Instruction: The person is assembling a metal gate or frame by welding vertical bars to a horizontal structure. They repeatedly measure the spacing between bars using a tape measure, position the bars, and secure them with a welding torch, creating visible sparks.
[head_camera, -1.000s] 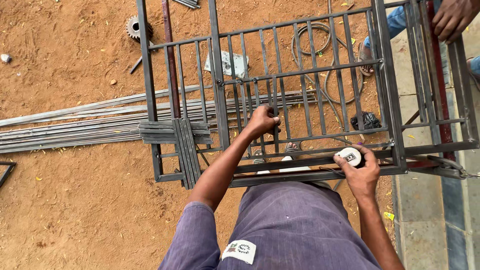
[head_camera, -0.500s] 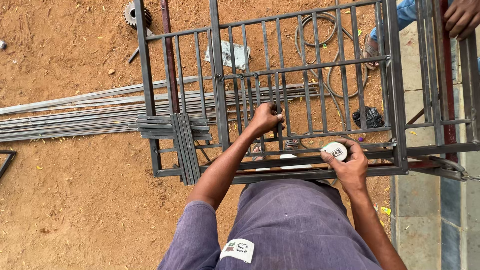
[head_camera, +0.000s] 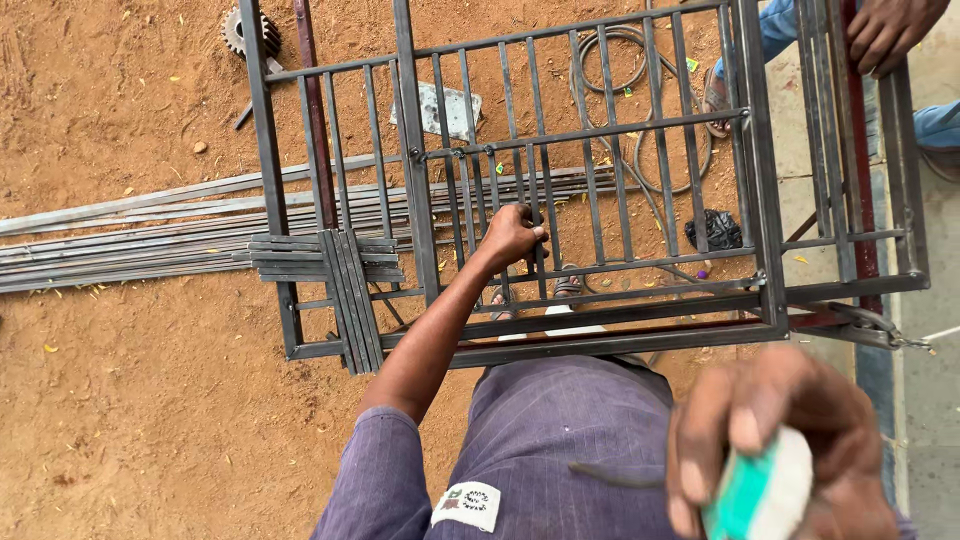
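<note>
A grey welded metal grille frame (head_camera: 418, 190) stands in front of me over sandy ground. My left hand (head_camera: 512, 236) is closed around one of its thin vertical bars near the middle. Close to the camera at the bottom right, my right hand (head_camera: 790, 440) is blurred and holds a small round green-and-white object (head_camera: 762, 495), lifted away from the frame. Another person's hand (head_camera: 888, 32) grips the frame's upper right part.
Long metal strips (head_camera: 120, 240) lie in a bundle on the ground to the left. A coiled cable (head_camera: 640, 110), a toothed gear (head_camera: 238, 32), a flat grey sheet (head_camera: 448, 110) and a dark lump (head_camera: 716, 230) lie beyond the grille. A paved strip (head_camera: 935, 330) runs along the right.
My right hand lifted off the frame's lower rail and rose toward the camera with the round object. My left hand has kept its grip on the bar.
</note>
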